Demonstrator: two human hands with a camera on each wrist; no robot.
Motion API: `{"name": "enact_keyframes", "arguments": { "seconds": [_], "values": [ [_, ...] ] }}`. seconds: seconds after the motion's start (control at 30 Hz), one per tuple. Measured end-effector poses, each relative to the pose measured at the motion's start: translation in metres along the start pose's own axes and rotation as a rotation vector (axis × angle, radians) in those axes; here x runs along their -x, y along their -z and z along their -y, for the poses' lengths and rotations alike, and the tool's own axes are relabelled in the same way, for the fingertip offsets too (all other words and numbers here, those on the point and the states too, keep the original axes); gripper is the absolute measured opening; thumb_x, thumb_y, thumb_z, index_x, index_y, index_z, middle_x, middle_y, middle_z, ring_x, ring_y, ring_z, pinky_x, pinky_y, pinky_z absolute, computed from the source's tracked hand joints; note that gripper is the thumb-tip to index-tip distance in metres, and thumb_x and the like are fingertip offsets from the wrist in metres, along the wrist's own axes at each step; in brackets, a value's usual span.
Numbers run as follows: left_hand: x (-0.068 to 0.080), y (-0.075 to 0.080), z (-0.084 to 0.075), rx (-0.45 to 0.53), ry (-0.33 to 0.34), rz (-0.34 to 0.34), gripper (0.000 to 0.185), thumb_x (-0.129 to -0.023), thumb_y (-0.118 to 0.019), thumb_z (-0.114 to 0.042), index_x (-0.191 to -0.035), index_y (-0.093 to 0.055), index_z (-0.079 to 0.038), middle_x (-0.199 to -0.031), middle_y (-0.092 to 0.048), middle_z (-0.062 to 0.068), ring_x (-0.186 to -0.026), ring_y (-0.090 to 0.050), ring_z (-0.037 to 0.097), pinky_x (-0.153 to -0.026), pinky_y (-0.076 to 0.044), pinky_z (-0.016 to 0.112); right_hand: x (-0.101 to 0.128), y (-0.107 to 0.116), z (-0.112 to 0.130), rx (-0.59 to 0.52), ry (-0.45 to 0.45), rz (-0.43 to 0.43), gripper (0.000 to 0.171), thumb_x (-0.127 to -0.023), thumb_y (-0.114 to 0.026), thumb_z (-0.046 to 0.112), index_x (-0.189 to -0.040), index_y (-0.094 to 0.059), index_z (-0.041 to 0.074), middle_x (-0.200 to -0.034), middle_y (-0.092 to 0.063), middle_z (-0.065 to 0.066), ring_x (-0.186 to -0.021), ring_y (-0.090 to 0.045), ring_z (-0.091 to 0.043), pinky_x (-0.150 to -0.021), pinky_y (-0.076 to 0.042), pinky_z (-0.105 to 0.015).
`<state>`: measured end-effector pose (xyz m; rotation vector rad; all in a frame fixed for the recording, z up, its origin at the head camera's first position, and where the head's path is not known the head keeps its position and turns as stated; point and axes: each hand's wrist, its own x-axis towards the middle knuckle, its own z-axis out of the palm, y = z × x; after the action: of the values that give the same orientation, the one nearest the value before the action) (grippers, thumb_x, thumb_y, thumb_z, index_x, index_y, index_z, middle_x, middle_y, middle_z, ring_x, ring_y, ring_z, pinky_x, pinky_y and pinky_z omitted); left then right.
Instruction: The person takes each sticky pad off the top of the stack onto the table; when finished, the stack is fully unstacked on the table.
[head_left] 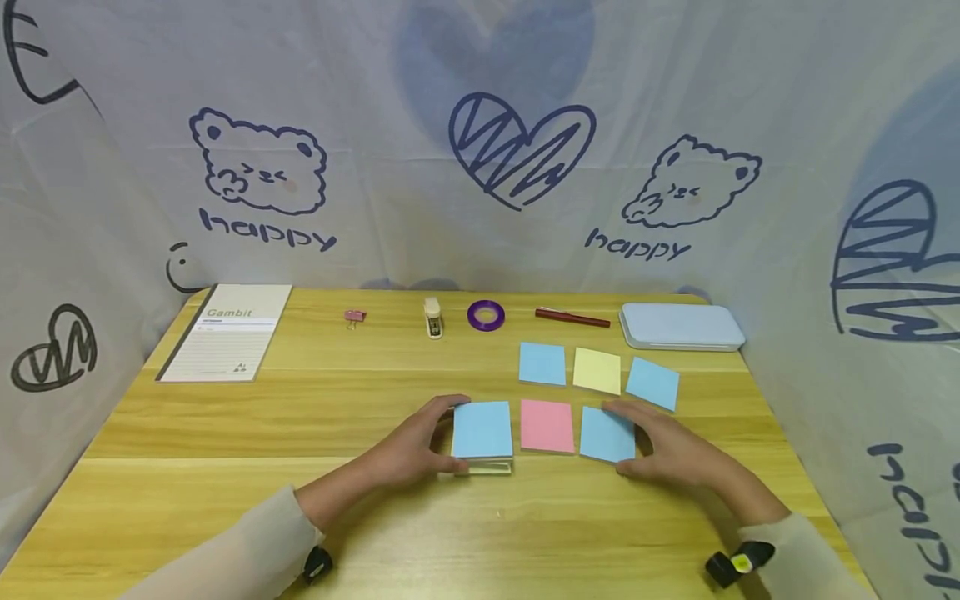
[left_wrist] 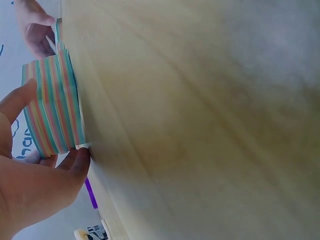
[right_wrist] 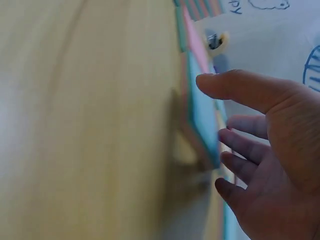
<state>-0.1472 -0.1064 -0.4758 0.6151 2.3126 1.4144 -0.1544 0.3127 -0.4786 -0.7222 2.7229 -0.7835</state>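
Observation:
My left hand (head_left: 408, 446) grips a tall stack of sticky note pads (head_left: 482, 429) from its left side, thumb at the near edge and fingers at the far edge. The stack has a blue top, and its striped sides (left_wrist: 52, 105) show in the left wrist view. Over at the right, my right hand (head_left: 671, 446) is spread around the right side of a thin blue sticky note pad (head_left: 606, 435), its fingers relaxed. A pink sticky note pad (head_left: 547, 426) lies between the stack and this blue pad.
Behind lie a blue pad (head_left: 542, 363), a yellow pad (head_left: 597, 371) and another blue pad (head_left: 652, 383). Along the back are a notebook (head_left: 225, 333), binder clip (head_left: 355, 316), small white bottle (head_left: 433, 318), purple tape roll (head_left: 471, 315), dark red pen (head_left: 572, 317) and light blue case (head_left: 681, 325).

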Motion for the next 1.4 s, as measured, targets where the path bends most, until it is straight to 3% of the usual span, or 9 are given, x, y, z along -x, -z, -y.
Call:
{"name": "enact_keyframes", "arguments": {
  "seconds": [0.3, 0.43, 0.63, 0.77, 0.83, 0.93, 1.13, 1.4],
  "values": [
    [-0.001, 0.004, 0.001, 0.034, 0.042, 0.026, 0.095, -0.084, -0.088, -0.014, -0.159, -0.030, -0.005, -0.159, -0.039, 0.021, -0.148, -0.037, 0.042, -0.123, -0.025, 0.060, -0.028, 0.014, 0.048, -0.046, 0.064, 0.043, 0.085, -0.088, -0.082, 0.041, -0.159, -0.040, 0.020, -0.165, -0.035, -0.018, -0.150, -0.032, -0.045, -0.112, -0.035, -0.071],
    [-0.002, 0.003, 0.003, 0.032, 0.039, 0.028, 0.094, -0.084, -0.087, -0.012, -0.158, -0.031, -0.005, -0.157, -0.042, 0.021, -0.147, -0.038, 0.041, -0.123, -0.026, 0.059, -0.047, 0.006, 0.073, -0.080, 0.100, 0.083, 0.085, -0.089, -0.082, 0.040, -0.160, -0.039, 0.023, -0.166, -0.033, -0.014, -0.151, -0.031, -0.042, -0.113, -0.034, -0.071],
    [-0.004, 0.002, 0.002, 0.041, 0.017, 0.028, 0.090, -0.083, -0.087, -0.008, -0.156, -0.034, -0.002, -0.153, -0.046, 0.021, -0.144, -0.042, 0.041, -0.121, -0.029, 0.059, -0.074, -0.015, 0.098, -0.129, 0.161, 0.116, 0.089, -0.087, -0.083, 0.041, -0.160, -0.038, 0.018, -0.165, -0.035, -0.013, -0.153, -0.029, -0.036, -0.120, -0.028, -0.063],
    [-0.005, 0.002, 0.004, 0.029, 0.002, 0.028, 0.088, -0.083, -0.088, -0.009, -0.154, -0.036, -0.002, -0.153, -0.046, 0.021, -0.143, -0.043, 0.042, -0.120, -0.029, 0.060, -0.086, -0.030, 0.109, -0.118, 0.200, 0.136, 0.094, -0.083, -0.085, 0.046, -0.159, -0.040, 0.013, -0.162, -0.040, -0.011, -0.149, -0.037, -0.031, -0.120, -0.034, -0.054],
    [-0.005, 0.002, 0.005, 0.021, -0.003, 0.028, 0.087, -0.083, -0.087, -0.010, -0.153, -0.037, -0.003, -0.153, -0.046, 0.020, -0.143, -0.044, 0.042, -0.121, -0.029, 0.060, -0.090, -0.036, 0.115, -0.116, 0.208, 0.144, 0.095, -0.082, -0.086, 0.046, -0.158, -0.041, 0.012, -0.160, -0.043, -0.009, -0.139, -0.048, -0.028, -0.115, -0.042, -0.050],
    [-0.005, 0.002, 0.006, 0.016, -0.006, 0.026, 0.086, -0.083, -0.087, -0.011, -0.153, -0.037, -0.003, -0.153, -0.046, 0.020, -0.142, -0.044, 0.041, -0.121, -0.029, 0.060, -0.092, -0.042, 0.120, -0.114, 0.220, 0.141, 0.092, -0.082, -0.088, 0.040, -0.157, -0.042, 0.011, -0.156, -0.047, -0.006, -0.130, -0.054, -0.023, -0.108, -0.049, -0.044],
    [-0.004, 0.002, 0.005, 0.022, 0.003, 0.019, 0.085, -0.083, -0.087, -0.009, -0.152, -0.038, -0.003, -0.152, -0.047, 0.020, -0.142, -0.044, 0.042, -0.120, -0.030, 0.060, -0.093, -0.050, 0.123, -0.099, 0.240, 0.106, 0.083, -0.086, -0.087, 0.031, -0.154, -0.044, 0.010, -0.151, -0.050, -0.007, -0.132, -0.054, -0.025, -0.105, -0.052, -0.044],
    [-0.004, 0.002, 0.006, 0.022, -0.003, 0.022, 0.087, -0.083, -0.087, -0.008, -0.153, -0.037, -0.002, -0.153, -0.046, 0.021, -0.142, -0.044, 0.041, -0.121, -0.030, 0.059, -0.092, -0.047, 0.125, -0.097, 0.245, 0.090, 0.082, -0.086, -0.086, 0.031, -0.154, -0.045, 0.009, -0.151, -0.051, -0.007, -0.127, -0.056, -0.023, -0.101, -0.054, -0.042]
  ]
}}
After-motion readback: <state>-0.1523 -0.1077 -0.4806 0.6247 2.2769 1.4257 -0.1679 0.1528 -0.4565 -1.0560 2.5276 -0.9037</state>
